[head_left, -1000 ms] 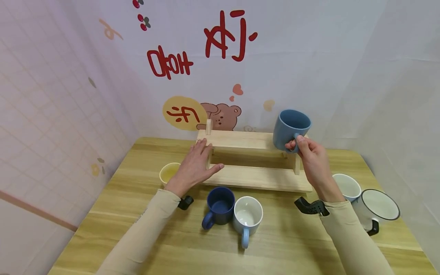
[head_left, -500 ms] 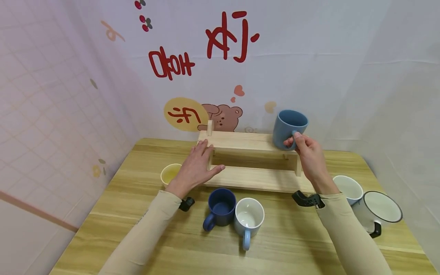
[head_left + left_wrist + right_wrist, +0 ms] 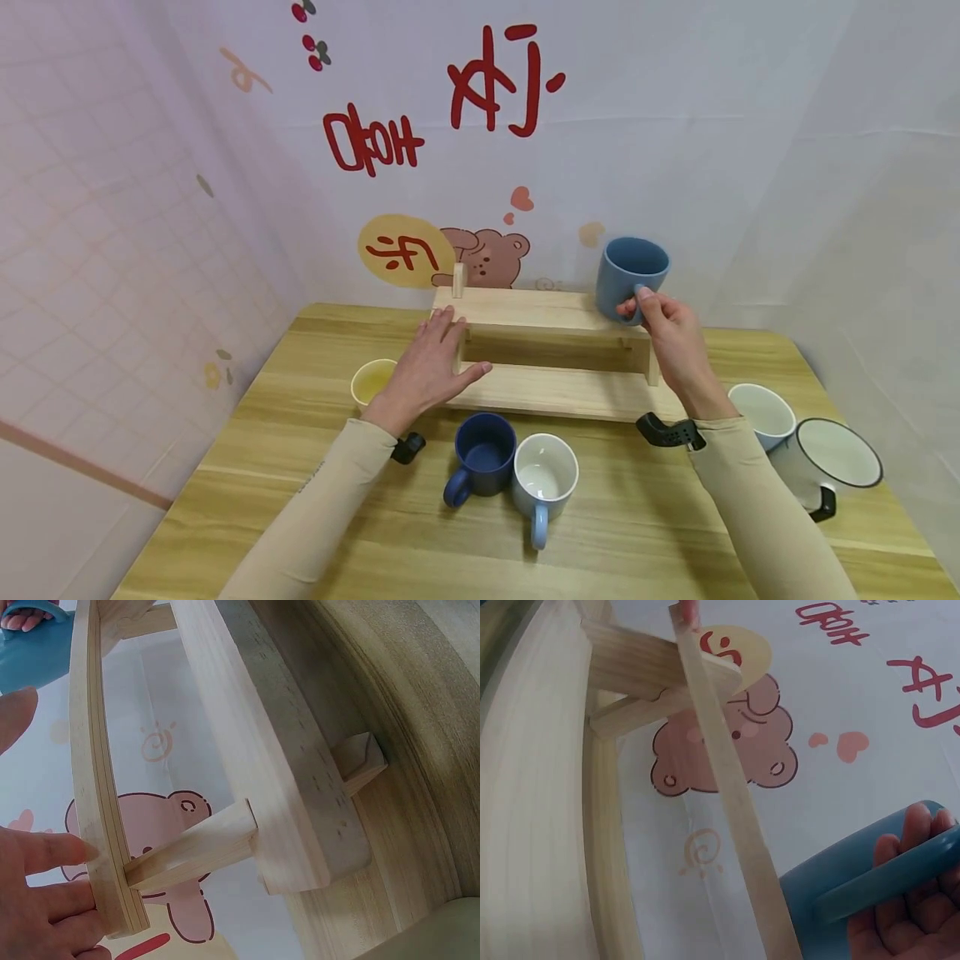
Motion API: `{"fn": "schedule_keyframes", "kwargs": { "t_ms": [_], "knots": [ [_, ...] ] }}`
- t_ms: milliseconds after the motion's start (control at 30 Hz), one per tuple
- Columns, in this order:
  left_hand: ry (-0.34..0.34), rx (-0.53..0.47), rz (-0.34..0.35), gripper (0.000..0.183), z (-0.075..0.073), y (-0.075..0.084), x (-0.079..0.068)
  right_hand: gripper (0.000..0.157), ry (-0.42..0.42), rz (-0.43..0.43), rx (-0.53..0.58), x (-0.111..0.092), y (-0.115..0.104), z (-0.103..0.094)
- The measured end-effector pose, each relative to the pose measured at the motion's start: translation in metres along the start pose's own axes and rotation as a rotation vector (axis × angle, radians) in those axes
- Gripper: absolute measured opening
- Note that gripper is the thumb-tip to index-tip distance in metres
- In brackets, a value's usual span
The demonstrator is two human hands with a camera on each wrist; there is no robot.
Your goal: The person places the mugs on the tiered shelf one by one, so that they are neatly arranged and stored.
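A two-tier wooden rack point(image 3: 525, 307) stands at the back of the table. On the right end of its upper shelf is a blue-grey mug point(image 3: 630, 267), upright, its handle toward me. My right hand point(image 3: 675, 333) grips that handle, fingers curled through it, as the right wrist view also shows around the mug handle point(image 3: 885, 877). At the rack's left end my left hand point(image 3: 431, 362) lies with spread fingers, fingertips touching the upper shelf's front edge; in the left wrist view those fingers point(image 3: 60, 851) press on the shelf board point(image 3: 97, 787).
In front of the rack sit a navy mug point(image 3: 483, 454) and a light blue mug point(image 3: 543, 475) side by side. A yellow cup point(image 3: 369, 382) is partly behind my left wrist. To the right stand a pale blue cup point(image 3: 761, 412) and a white black-rimmed mug point(image 3: 832, 458).
The blue-grey mug has shifted slightly left and settled lower at the upper shelf's right end, my right hand moving with it. My left hand has stayed on the rack.
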State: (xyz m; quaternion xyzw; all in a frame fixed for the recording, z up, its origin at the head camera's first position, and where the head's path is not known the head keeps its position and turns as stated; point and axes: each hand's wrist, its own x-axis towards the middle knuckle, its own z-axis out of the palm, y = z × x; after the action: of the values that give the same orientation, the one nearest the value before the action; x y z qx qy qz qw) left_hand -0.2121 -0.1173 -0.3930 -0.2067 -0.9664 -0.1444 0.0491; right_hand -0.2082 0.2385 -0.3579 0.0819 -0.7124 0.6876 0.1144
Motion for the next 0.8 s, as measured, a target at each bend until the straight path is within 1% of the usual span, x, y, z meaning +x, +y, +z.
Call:
{"fn": "schedule_keyframes", "kwargs": {
  "t_ms": [167,367,433,533,567,667,800],
  "knots": [
    [0.007,-0.005,0.011,0.094,-0.001,0.001,-0.001,0.041,-0.012,-0.001,-0.060,-0.001,0.002,-0.003],
    [-0.002,-0.006,0.011,0.093,-0.003,0.001,0.000,0.050,0.028,-0.007,-0.127,-0.005,0.004,-0.001],
    [-0.008,-0.009,0.011,0.093,-0.003,0.001,0.001,0.051,0.041,-0.013,-0.123,-0.009,0.004,-0.002],
    [-0.017,-0.015,0.013,0.093,-0.004,0.002,0.002,0.051,0.052,-0.028,-0.164,-0.015,0.004,-0.005],
    [-0.018,-0.016,0.015,0.093,-0.004,0.002,0.002,0.050,0.053,-0.028,-0.184,-0.018,0.003,-0.006],
    [-0.021,-0.009,0.012,0.093,-0.004,0.002,0.002,0.050,0.053,-0.018,-0.293,-0.026,0.000,-0.010],
    [-0.022,-0.010,0.009,0.093,-0.004,0.001,0.001,0.053,0.021,-0.004,-0.406,-0.037,-0.005,-0.018]
  ]
}}
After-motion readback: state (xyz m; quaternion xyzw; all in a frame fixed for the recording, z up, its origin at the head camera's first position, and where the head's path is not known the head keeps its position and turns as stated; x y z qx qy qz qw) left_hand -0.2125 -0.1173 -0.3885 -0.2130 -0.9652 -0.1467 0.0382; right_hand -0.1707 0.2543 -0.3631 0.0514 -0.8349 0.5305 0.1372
